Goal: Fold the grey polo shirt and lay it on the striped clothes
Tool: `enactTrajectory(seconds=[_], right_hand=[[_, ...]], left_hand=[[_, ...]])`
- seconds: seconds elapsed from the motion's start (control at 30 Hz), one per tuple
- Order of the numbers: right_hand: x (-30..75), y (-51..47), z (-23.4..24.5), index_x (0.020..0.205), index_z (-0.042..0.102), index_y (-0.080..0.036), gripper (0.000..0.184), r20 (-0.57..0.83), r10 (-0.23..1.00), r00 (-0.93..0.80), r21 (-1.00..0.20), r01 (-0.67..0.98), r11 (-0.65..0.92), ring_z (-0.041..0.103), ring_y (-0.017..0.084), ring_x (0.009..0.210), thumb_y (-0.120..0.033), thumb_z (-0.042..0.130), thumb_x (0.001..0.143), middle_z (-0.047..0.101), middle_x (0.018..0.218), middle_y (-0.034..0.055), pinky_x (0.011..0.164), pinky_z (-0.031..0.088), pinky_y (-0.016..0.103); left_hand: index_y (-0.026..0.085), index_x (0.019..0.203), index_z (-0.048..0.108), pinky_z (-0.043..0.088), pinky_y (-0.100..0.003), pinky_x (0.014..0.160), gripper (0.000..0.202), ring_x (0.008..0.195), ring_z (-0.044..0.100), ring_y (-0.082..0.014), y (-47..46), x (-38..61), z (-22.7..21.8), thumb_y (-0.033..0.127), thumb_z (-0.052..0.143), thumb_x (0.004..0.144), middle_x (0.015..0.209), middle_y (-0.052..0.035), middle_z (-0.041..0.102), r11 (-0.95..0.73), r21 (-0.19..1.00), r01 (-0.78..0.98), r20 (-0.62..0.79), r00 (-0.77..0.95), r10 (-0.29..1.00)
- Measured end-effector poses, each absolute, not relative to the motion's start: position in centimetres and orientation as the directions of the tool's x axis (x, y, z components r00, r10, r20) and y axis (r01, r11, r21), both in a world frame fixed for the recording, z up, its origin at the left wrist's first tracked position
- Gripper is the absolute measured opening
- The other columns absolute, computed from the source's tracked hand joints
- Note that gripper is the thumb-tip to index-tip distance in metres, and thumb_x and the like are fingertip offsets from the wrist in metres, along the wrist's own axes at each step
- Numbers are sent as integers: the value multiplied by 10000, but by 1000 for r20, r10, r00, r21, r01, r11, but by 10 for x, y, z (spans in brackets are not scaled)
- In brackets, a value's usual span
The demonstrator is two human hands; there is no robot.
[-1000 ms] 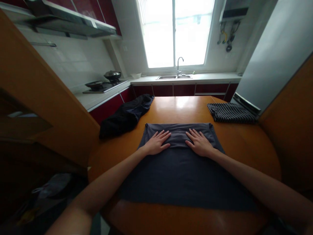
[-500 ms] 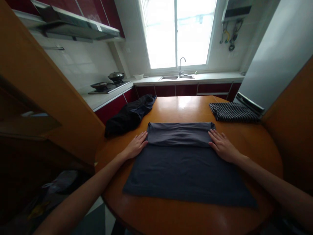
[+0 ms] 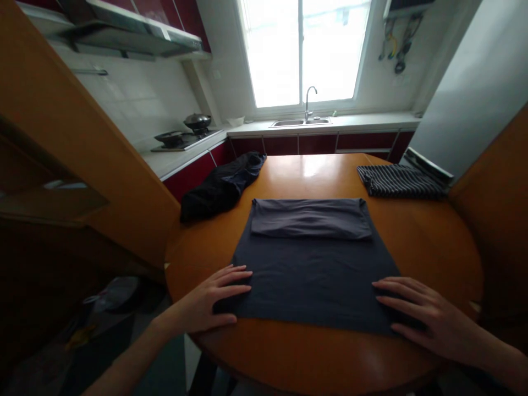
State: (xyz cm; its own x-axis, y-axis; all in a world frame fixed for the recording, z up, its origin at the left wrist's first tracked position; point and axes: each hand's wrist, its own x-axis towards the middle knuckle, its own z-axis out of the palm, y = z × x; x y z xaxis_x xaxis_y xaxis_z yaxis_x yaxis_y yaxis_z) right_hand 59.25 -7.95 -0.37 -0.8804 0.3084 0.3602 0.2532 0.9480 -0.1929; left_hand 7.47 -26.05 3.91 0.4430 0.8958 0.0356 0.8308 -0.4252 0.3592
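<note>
A dark grey garment (image 3: 309, 269) lies flat on the round wooden table (image 3: 421, 242), its far edge folded over into a band. My left hand (image 3: 210, 300) rests at the garment's near left corner, fingers spread and touching the cloth edge. My right hand (image 3: 421, 316) lies at the near right corner, fingers stretched out over the cloth. Neither hand holds anything.
A black bundle of clothing (image 3: 220, 187) lies at the table's far left edge. A folded striped cloth (image 3: 400, 181) sits at the far right. A wooden panel (image 3: 74, 148) stands to the left, and a kitchen counter with sink (image 3: 301, 122) runs behind.
Both hands slid outward from the middle of the folded band, then drew back along the sides to the garment's near corners. The view also shifted a little.
</note>
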Motion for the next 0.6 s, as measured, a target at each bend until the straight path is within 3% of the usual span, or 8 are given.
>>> enactTrajectory(seconds=[0.1, 0.23, 0.4, 0.6], right_hand=[[605, -85, -3, 1310, 681, -297, 436, 356, 285, -890, -136, 253, 958, 629, 272, 1254, -288, 725, 876, 645, 1396, 73, 1016, 572, 399], [618, -90, 1, 1413, 602, -347, 529, 357, 277, -892, -95, 260, 961, 654, 254, 1227, -207, 637, 904, 662, 1376, 47, 991, 595, 377], [625, -86, 3, 1497, 506, -354, 616, 354, 307, -883, -82, 298, 951, 698, 201, 1149, -93, 450, 943, 693, 1332, 21, 947, 606, 328], [615, -80, -1, 1420, 590, -311, 482, 441, 310, -842, -24, 335, 942, 723, 208, 1017, -150, 478, 979, 755, 1171, 49, 877, 589, 337]], left_hand=[[369, 1355, 640, 401, -460, 1190, 507, 1390, 511, -249, -268, 71, 45, 176, 646, 886, 1472, -18, 578, -452, 322, 832, 74, 454, 888], [390, 1447, 550, 504, -347, 1106, 718, 1293, 601, -181, -276, 71, 48, 0, 433, 856, 1428, 8, 615, -413, 278, 867, 120, 395, 911], [375, 1446, 551, 544, -313, 1031, 612, 1184, 649, -181, -272, 65, 36, 50, 436, 941, 1306, -21, 677, -412, 242, 878, 187, 375, 908], [288, 1269, 673, 572, -310, 930, 365, 1060, 672, -202, -263, 75, 29, 174, 564, 940, 1153, -58, 714, -369, 252, 895, 332, 278, 901]])
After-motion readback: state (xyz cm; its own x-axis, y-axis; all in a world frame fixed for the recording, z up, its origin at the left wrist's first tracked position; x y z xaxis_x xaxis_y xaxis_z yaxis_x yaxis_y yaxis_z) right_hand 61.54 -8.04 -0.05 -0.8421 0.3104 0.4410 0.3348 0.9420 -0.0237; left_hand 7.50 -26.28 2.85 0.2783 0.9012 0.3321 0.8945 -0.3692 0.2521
